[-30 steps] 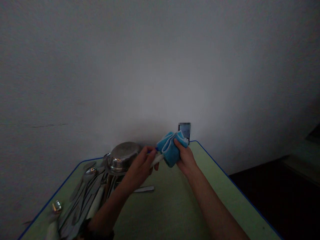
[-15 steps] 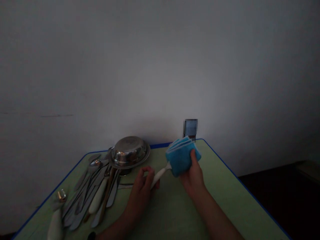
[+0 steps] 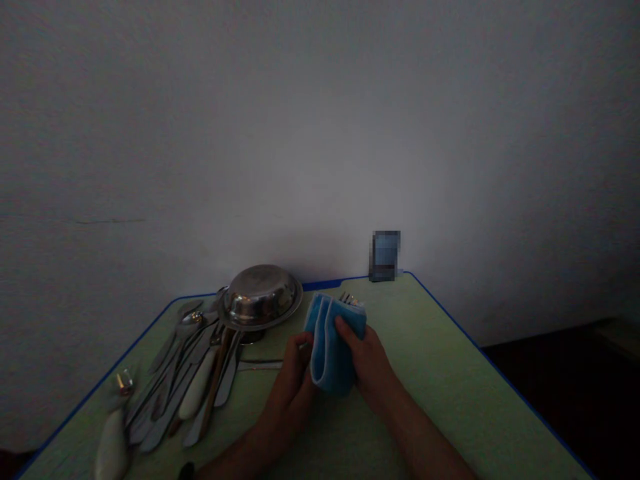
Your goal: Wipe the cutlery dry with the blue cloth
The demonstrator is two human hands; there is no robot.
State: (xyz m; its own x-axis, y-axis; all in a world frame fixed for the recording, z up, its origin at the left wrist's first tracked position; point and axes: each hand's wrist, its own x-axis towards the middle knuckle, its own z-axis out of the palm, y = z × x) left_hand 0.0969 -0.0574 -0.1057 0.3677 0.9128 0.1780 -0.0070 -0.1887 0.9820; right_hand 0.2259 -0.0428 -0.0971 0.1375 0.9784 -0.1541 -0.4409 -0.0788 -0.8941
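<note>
My right hand [image 3: 373, 360] is closed on a folded blue cloth [image 3: 340, 347] with pale edging, its thumb pressed on the near face. The tines of a fork [image 3: 346, 298] stick out above the cloth's far edge. Behind the cloth's left side, my left hand [image 3: 295, 373] is closed round the fork's handle, which the cloth now hides. To the left of it, another piece of metal cutlery [image 3: 260, 365] lies flat on the table.
An upturned metal bowl [image 3: 260, 297] sits at the back left. Spoons, knives and forks lie in a heap [image 3: 180, 373] beside it, with a white-handled fork [image 3: 113, 440] nearest. A dark upright object [image 3: 385, 257], blurred, stands at the back of the blue-edged green table [image 3: 450, 387], against a wall.
The cloth has moved left and down, over the fork's handle. The fork's tines now show beyond the cloth, and my hands are closer together.
</note>
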